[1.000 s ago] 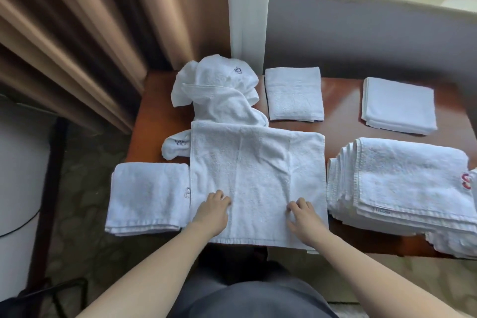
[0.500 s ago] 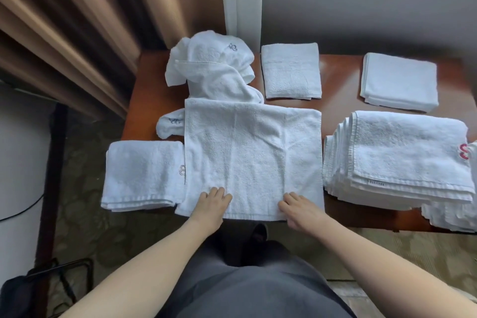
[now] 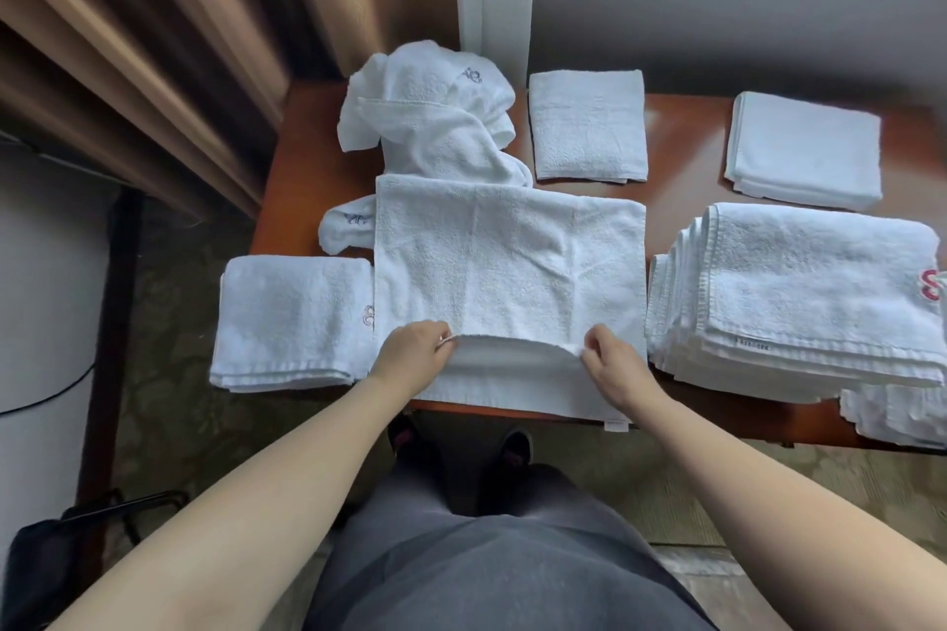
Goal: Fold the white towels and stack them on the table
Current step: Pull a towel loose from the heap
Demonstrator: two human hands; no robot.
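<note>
Now white towel (image 3: 507, 261) flat, near edge pinched up by left hand (image 3: 415, 354), right hand (image 3: 612, 364).

A white terry towel (image 3: 507, 266) lies spread flat mid-table, its near top layer lifted off the layer below. Folded white towels (image 3: 294, 320) lie left, a thick stack (image 3: 799, 292) right, a crumpled heap (image 3: 435, 113) behind.

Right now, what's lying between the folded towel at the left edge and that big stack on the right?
In the head view, the spread towel fills that stretch, between the folded towel and the stack. Both hands pinch its near edge.
</note>
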